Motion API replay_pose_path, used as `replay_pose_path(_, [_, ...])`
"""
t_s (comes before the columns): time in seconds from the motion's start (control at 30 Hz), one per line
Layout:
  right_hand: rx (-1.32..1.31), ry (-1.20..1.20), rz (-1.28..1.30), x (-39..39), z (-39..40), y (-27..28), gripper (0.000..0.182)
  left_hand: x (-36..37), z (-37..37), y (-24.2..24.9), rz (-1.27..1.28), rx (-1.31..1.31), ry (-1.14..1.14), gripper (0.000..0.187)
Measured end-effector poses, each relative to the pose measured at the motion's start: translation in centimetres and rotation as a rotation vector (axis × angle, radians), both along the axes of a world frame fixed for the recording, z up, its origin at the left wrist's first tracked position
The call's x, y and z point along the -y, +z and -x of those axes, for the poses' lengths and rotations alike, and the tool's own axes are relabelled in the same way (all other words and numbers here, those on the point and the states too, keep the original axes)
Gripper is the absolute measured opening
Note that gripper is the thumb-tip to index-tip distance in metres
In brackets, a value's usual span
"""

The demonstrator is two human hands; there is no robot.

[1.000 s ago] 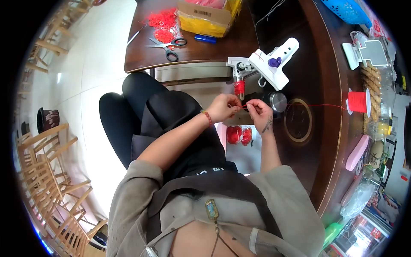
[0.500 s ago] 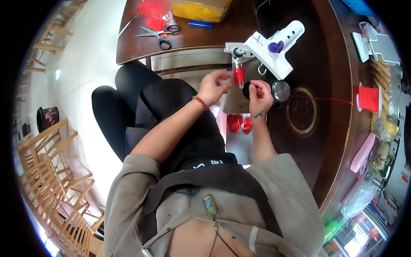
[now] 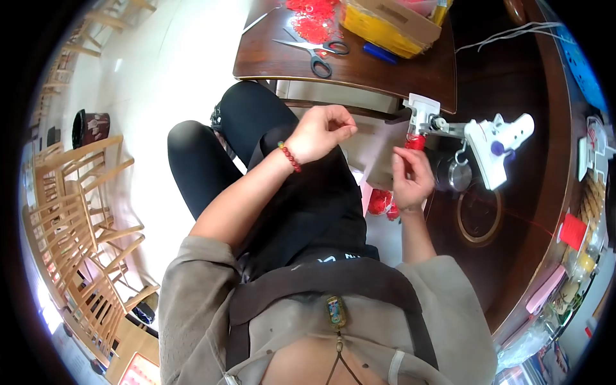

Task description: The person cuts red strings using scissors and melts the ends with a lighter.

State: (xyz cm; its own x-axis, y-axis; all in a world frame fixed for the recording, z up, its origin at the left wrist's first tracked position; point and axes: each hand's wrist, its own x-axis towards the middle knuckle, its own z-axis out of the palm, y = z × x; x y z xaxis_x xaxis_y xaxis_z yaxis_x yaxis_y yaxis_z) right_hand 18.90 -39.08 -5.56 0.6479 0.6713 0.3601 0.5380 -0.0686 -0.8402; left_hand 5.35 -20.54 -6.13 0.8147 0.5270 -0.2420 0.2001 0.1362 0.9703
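Observation:
My left hand [image 3: 324, 133], with a red bead bracelet [image 3: 290, 157] on its wrist, is over my lap, thumb and forefinger pinched together. What it pinches is too fine to make out. Closer to the device, my right hand [image 3: 412, 176] is closed with bent fingers, just below a small wound bundle of red thread [image 3: 415, 141]. That bundle hangs at the arm of a white clamp stand [image 3: 493, 153] with a purple knob. From a spool of red thread [image 3: 572, 231] at the right, a thin strand runs toward my right hand.
Scissors [image 3: 319, 54], a blue marker-like object [image 3: 380, 53], red thread pieces [image 3: 313, 25] and a yellow-taped carton [image 3: 391, 22] are on the wooden table at the top. A round metal tin [image 3: 459, 174] stands behind the clamp. Wooden chairs [image 3: 77, 205] line the left.
The view has shifted, so the table and clamp sit farther right. My left hand has drawn away from the red bundle and from my right hand, which stays near the clamp.

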Motion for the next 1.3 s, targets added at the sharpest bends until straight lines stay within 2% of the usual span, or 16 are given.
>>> replay_pose_path(0.07, [-0.073,0.071,0.015,-3.7,0.8,0.2,0.012,-2.0,1.2,1.1,-0.042,-0.029,0.008,0.011])
replay_pose_path(0.2, [-0.023,0.125,0.08,-12.6,1.3,2.2,0.018,-6.9,3.7,3.3,-0.312,-0.1,0.057,0.016])
replay_pose_path(0.3, [0.136,0.132,0.098,-18.6,-0.4,0.6,0.029,-10.4,5.2,3.0,-0.286,-0.119,0.102,0.014])
replay_pose_path(0.4, [0.387,0.134,0.241,-21.8,-2.1,-1.1,0.021,-13.1,6.6,2.5,-0.254,-0.085,0.158,0.014])
replay_pose_path(0.5, [0.397,0.157,0.278,-22.3,-2.9,-1.6,0.016,-14.7,7.3,2.4,-0.252,-0.097,0.19,0.016])
replay_pose_path(0.73, [0.116,0.14,0.122,-21.8,-1.7,-1.4,0.01,-15.4,7.1,0.8,-0.166,-0.057,0.27,0.014])
replay_pose_path(0.87, [0.266,0.114,-0.01,-21.7,2.0,-2.6,0.011,-14.3,5.8,1.4,-0.221,-0.145,0.27,0.015])
replay_pose_path(0.93, [0.31,0.143,-0.04,-22.5,3.2,-3.1,0.013,-14.2,5.6,1.6,-0.149,-0.151,0.26,0.013])
replay_pose_path(1.07, [0.104,0.045,-0.003,-22.4,3.1,-2.1,0.019,-14.7,5.5,1.7,-0.091,-0.234,0.198,0.009])
replay_pose_path(1.13, [0.188,0.023,0.082,-22.4,1.1,-1.3,0.021,-14.8,5.5,1.7,-0.065,-0.23,0.199,0.008])
replay_pose_path(1.2, [0.133,0.065,0.155,-23.0,-0.5,-0.8,0.023,-14.8,5.5,1.6,-0.148,-0.223,0.174,0.007])
replay_pose_path(1.23, [0.255,0.105,0.138,-23.4,-1.5,-1.7,0.022,-14.8,5.5,1.6,-0.19,-0.22,0.159,0.006])
replay_pose_path(1.3, [0.24,0.182,0.222,-23.4,-2.3,-1.8,0.024,-14.9,5.4,2.2,-0.289,-0.225,0.154,0.008])
